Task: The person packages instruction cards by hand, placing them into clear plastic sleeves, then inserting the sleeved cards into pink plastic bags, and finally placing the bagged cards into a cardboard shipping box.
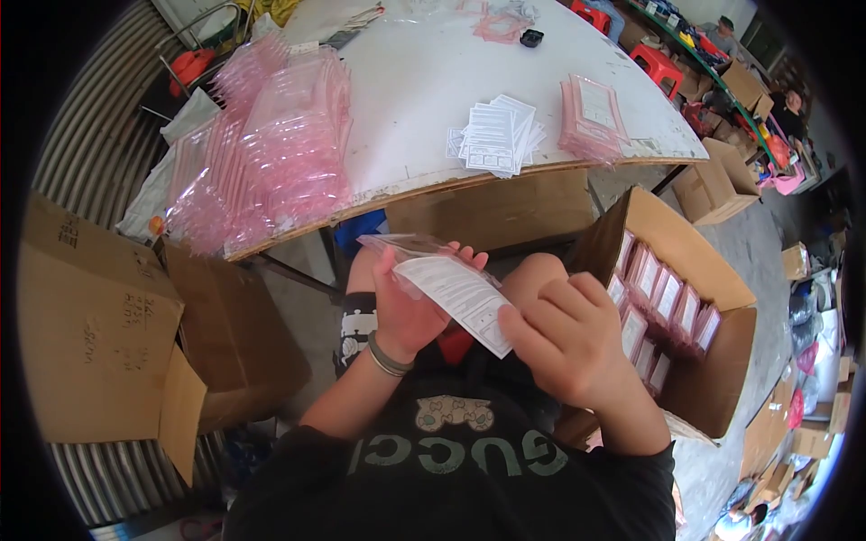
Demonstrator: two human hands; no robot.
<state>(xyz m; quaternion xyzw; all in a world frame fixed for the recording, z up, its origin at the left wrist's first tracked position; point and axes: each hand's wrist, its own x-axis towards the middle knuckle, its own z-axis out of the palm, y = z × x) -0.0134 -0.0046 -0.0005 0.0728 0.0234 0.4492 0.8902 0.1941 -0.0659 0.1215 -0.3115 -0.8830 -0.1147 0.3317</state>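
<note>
My left hand (410,302) holds a clear pink plastic bag (397,243) from below, its fingers behind it. A printed white card (460,302) lies slanted at the bag, one end against the plastic. The card's lower right corner is pinched by my right hand (564,338), between thumb and fingers. On the table in front are a fanned stack of printed cards (499,135), a small pile of pink bags with cards (593,117) to its right, and a tall heap of pink bags (293,135) to the left.
An open carton (744,361) at my right holds several filled pink packets (667,293). Brown cartons (99,316) stand at my left. The white table (406,90) has a black object (531,38) near its far side. Other people are in the right background, near red stools (658,68).
</note>
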